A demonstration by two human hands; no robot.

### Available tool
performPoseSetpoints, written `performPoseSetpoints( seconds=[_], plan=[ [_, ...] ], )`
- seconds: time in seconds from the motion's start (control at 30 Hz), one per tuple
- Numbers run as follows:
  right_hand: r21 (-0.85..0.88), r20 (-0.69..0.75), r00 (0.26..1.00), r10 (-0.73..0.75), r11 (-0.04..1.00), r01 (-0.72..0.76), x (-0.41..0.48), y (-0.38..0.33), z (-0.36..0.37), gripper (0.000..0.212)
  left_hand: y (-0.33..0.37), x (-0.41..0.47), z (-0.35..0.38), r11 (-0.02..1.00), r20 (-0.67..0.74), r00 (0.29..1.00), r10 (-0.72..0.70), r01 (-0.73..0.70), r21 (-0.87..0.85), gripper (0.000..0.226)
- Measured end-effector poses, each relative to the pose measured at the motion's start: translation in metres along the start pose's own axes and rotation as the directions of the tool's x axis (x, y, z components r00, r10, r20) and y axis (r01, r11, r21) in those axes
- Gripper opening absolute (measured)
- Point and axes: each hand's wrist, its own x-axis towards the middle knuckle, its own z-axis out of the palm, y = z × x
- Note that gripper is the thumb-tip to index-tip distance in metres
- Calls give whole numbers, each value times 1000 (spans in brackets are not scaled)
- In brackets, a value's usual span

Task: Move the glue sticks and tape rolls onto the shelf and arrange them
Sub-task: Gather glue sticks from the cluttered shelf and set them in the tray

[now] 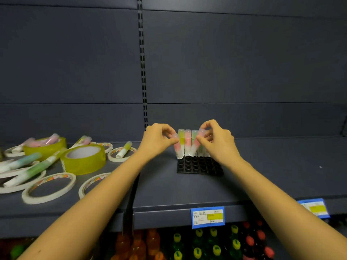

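Observation:
A black holder tray with round sockets sits on the dark grey shelf. Several glue sticks stand in its back row. My left hand pinches a pink glue stick at the row's left end. My right hand pinches another pink glue stick, tilted, at the right of the row. To the left lie loose glue sticks, yellow tape rolls and thin white tape rolls.
A slotted upright divides the shelf's back panel. Blue and yellow price tags hang on the shelf's front edge. Bottles with coloured caps stand on the shelf below. The right part of the shelf top is bare.

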Motion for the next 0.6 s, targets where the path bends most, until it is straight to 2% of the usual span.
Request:
performPoseSetpoints(
  seconds=[0.2,0.3,0.47,0.6],
  plan=[
    [8,27,999,-35,999,35,5,9,3,18,3,2,14,997,-33,999,18,-15,76,15],
    [10,44,998,-41,999,40,8,10,6,19,5,5,18,983,-16,998,63,-59,173,17],
    [-20,72,995,-76,997,77,12,11,12,29,11,16,25,894,17,990,137,-131,429,19],
    [-35,103,991,-87,995,91,14,11,15,29,5,20,32,830,17,984,176,-158,535,24]
  ],
)
